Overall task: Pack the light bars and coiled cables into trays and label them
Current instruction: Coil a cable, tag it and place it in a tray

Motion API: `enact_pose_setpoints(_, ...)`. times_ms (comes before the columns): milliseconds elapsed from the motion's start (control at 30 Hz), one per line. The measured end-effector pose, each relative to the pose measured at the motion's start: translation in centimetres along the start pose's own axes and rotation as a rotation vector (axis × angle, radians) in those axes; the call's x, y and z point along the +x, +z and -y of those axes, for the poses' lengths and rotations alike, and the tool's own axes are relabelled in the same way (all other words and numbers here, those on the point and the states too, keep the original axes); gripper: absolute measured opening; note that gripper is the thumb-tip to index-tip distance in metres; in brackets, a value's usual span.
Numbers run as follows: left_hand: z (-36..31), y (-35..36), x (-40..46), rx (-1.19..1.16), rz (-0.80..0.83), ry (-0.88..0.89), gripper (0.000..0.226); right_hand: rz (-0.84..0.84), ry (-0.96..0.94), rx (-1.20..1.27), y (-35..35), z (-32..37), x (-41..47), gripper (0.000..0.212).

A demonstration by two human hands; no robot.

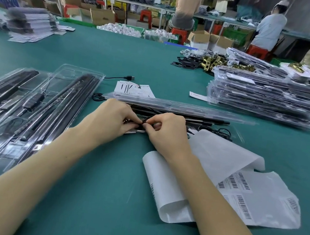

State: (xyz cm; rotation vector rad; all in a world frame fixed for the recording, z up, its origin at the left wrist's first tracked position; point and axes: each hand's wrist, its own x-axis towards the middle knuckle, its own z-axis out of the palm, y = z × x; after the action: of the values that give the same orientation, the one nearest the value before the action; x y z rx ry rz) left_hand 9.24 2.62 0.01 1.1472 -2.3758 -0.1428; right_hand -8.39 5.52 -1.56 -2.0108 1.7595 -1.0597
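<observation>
My left hand (113, 120) and my right hand (165, 132) meet over a clear plastic tray (181, 109) in the middle of the green table. Both pinch a thin black coiled cable (143, 123) between their fingertips; most of the coil is hidden by my fingers. Black light bars (205, 120) lie in that tray behind my hands. To the left sit two open clear trays (32, 113) holding light bars and cables. A sheet of barcode labels (243, 190) on white backing paper lies at the right, under my right forearm.
A tall stack of packed trays (267, 98) stands at the right. A loose USB cable (124, 77) and printed cards (134, 89) lie behind the tray. Brass hardware (212, 62) and a stack of flat packs (30, 24) lie farther back. People sit at benches in the background.
</observation>
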Motion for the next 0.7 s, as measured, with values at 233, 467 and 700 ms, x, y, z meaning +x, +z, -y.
enact_pose_setpoints(233,-1.4,1.4,-0.6,0.165,-0.015,-0.009,0.029,0.011,-0.095,-0.117,-0.3,-0.5,-0.3,0.017)
enact_pose_setpoints(467,-3.2,2.1,-0.9,0.329,-0.045,-0.062,0.035,-0.110,-0.108,-0.129,-1.8,-1.9,-0.5,0.011)
enact_pose_setpoints(700,-2.8,2.8,-1.0,0.139,-0.139,-0.096,0.026,-0.148,-0.052,-0.220,-3.9,-4.0,-1.3,0.023)
